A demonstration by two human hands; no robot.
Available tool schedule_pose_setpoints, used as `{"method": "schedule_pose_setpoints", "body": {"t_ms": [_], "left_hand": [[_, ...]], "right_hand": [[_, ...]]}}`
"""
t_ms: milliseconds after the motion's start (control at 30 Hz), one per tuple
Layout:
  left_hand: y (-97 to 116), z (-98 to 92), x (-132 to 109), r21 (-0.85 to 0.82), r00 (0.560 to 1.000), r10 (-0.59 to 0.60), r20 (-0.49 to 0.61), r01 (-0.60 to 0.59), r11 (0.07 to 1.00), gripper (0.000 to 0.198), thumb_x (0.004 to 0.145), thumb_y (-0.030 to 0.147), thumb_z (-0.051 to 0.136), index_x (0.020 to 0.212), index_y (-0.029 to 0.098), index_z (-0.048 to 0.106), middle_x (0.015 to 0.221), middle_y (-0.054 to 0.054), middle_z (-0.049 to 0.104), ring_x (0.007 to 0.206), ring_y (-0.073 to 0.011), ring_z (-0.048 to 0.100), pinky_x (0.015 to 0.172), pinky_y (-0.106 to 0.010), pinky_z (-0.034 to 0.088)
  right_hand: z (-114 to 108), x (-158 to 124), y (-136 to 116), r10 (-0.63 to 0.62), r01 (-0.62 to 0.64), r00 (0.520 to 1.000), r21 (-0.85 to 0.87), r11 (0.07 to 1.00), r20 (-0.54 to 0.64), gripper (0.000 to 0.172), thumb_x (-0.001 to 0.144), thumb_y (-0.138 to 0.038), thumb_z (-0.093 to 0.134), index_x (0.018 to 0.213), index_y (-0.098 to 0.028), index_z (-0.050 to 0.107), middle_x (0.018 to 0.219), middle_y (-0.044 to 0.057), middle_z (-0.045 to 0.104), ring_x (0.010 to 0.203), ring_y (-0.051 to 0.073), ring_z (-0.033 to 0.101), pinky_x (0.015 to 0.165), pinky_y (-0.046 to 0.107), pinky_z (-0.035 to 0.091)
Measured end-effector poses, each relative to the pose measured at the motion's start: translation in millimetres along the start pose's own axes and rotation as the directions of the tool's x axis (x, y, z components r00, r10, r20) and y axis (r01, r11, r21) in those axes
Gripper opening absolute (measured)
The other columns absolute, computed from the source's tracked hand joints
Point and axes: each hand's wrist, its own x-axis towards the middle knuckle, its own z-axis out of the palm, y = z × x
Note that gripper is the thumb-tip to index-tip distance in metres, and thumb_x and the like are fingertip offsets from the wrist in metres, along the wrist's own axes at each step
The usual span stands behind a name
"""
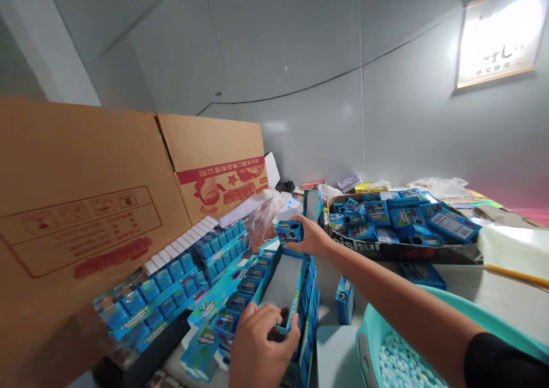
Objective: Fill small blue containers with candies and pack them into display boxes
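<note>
My right hand (311,236) reaches forward and grips a small blue box (289,231) above the far end of an open blue display tray (283,282). My left hand (262,345) curls over the near end of that tray, its fingers closed on the rim. Rows of small blue boxes (189,268) fill trays stacked to the left. A single blue box (345,300) stands upright on the table beside the tray.
A large cardboard carton (86,216) with red print stands at the left. A low box full of flat blue packs (398,219) sits behind my right arm. A teal basin (386,348) holding pale blue candies is at the lower right. A crumpled plastic bag (266,210) lies behind.
</note>
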Motion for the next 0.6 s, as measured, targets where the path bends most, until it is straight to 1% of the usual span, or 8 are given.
{"method": "schedule_pose_setpoints", "body": {"t_ms": [100, 233, 367, 433, 467, 500, 533, 600], "left_hand": [[2.0, -1.6, -0.1, -0.004, 0.999, -0.038, 0.028, 0.038, 0.999, 0.032, 0.087, 0.026, 0.062, 0.059, 0.02, 0.05, 0.061, 0.005, 0.06, 0.06, -0.0128, 0.049, 0.072, -0.031, 0.037], [2.3, -3.3, 4.4, -0.033, 0.996, -0.039, 0.083, 0.042, 0.999, 0.031, 0.089, 0.027, 0.063, 0.06, 0.02, 0.053, 0.061, 0.005, 0.06, 0.06, -0.0136, 0.048, 0.072, -0.032, 0.035], [-6.1, -7.6, 2.4, -0.023, 0.991, 0.029, 0.131, -0.026, 0.999, 0.03, 0.092, 0.031, 0.063, 0.065, 0.021, 0.054, 0.067, 0.002, 0.063, 0.066, -0.0173, 0.052, 0.072, -0.034, 0.039], [-7.0, -9.5, -4.7, 0.004, 0.995, 0.088, 0.052, -0.088, 0.996, 0.017, 0.091, 0.031, 0.066, 0.08, 0.019, 0.062, 0.088, -0.004, 0.071, 0.083, -0.0221, 0.061, 0.09, -0.042, 0.044], [-4.6, -9.5, -9.6, 0.028, 0.993, 0.117, -0.031, -0.116, 0.993, 0.011, 0.089, 0.028, 0.068, 0.09, 0.018, 0.065, 0.099, -0.008, 0.072, 0.093, -0.025, 0.063, 0.1, -0.049, 0.042], [0.0, -8.5, -15.0, 0.048, 0.981, 0.144, -0.129, -0.139, 0.989, 0.016, 0.085, 0.023, 0.072, 0.099, 0.016, 0.066, 0.107, -0.012, 0.071, 0.1, -0.0271, 0.063, 0.107, -0.055, 0.039], [7.1, -5.9, -20.4, 0.052, 0.96, 0.165, -0.224, -0.157, 0.986, 0.025, 0.082, 0.016, 0.074, 0.105, 0.015, 0.065, 0.11, -0.014, 0.07, 0.103, -0.0276, 0.063, 0.11, -0.058, 0.037], [27.4, 4.5, -29.7, -0.03, 0.93, 0.169, -0.325, -0.189, 0.982, 0.031, 0.078, 0.004, 0.073, 0.106, 0.015, 0.065, 0.103, -0.012, 0.07, 0.099, -0.0234, 0.065, 0.109, -0.052, 0.043]], "right_hand": [[-3.5, -4.3, -12.1, 0.071, -0.081, 0.996, -0.192, 0.978, -0.06, 0.067, 0.066, -0.035, 0.087, 0.12, -0.015, 0.054, 0.108, 0.013, 0.065, 0.099, 0.03, 0.062, 0.09, 0.045, 0.047], [-5.4, -3.9, -27.4, 0.117, -0.129, 0.992, -0.343, 0.93, -0.057, 0.062, 0.068, -0.035, 0.087, 0.114, -0.011, 0.054, 0.116, 0.017, 0.061, 0.109, 0.033, 0.058, 0.092, 0.044, 0.046], [-11.1, -4.4, -41.8, 0.151, -0.15, 0.988, -0.416, 0.897, -0.03, 0.076, 0.071, -0.041, 0.085, 0.131, -0.014, 0.048, 0.136, 0.018, 0.051, 0.122, 0.037, 0.052, 0.099, 0.051, 0.044], [-25.6, -14.8, -47.5, 0.112, -0.132, 0.991, -0.399, 0.908, -0.073, 0.08, 0.082, -0.048, 0.076, 0.145, -0.016, 0.038, 0.148, 0.019, 0.041, 0.131, 0.036, 0.045, 0.104, 0.051, 0.041], [-36.3, -23.7, -49.2, 0.086, -0.12, 0.991, -0.383, 0.916, -0.106, 0.076, 0.09, -0.049, 0.067, 0.149, -0.016, 0.033, 0.15, 0.018, 0.039, 0.133, 0.033, 0.044, 0.107, 0.049, 0.04], [-48.5, -35.0, -49.8, 0.074, -0.114, 0.99, -0.381, 0.918, -0.117, 0.067, 0.097, -0.046, 0.058, 0.15, -0.015, 0.033, 0.148, 0.018, 0.041, 0.132, 0.031, 0.046, 0.107, 0.046, 0.041], [-61.1, -48.0, -48.9, 0.084, -0.116, 0.992, -0.391, 0.913, -0.097, 0.055, 0.101, -0.041, 0.051, 0.147, -0.014, 0.039, 0.143, 0.017, 0.048, 0.128, 0.029, 0.05, 0.105, 0.043, 0.042], [-82.6, -76.0, -41.7, 0.159, -0.131, 0.987, -0.451, 0.883, 0.026, 0.033, 0.102, -0.029, 0.047, 0.127, -0.013, 0.059, 0.122, 0.013, 0.062, 0.112, 0.027, 0.059, 0.098, 0.04, 0.046]]}}
